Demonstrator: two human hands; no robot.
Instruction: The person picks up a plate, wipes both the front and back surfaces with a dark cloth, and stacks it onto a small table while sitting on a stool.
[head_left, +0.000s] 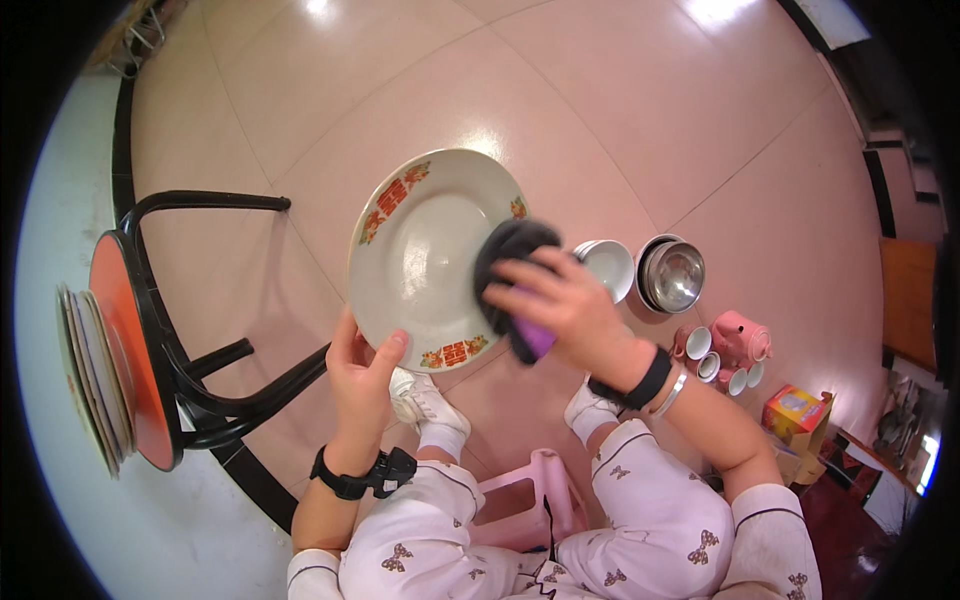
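Note:
A large white ceramic plate (420, 255) with red and green patterns on its rim is held up in front of me, its inner face towards me. My left hand (365, 367) grips its lower left edge, thumb on the rim. In my right hand (566, 307) is a bunched dark cloth (510, 255) with a purple part. The cloth lies against the plate's right rim and hides some of it. Slight blur shows on my right hand and the cloth.
On the left, several stacked plates (97, 375) rest on an orange stool (135, 352) with black legs. To the right on the tiled floor stand white bowls (609, 266), metal bowls (675, 276), cups (697, 343), a pink teapot (739, 337) and a cardboard box (799, 416). A pink plastic stool (555, 487) is between my legs.

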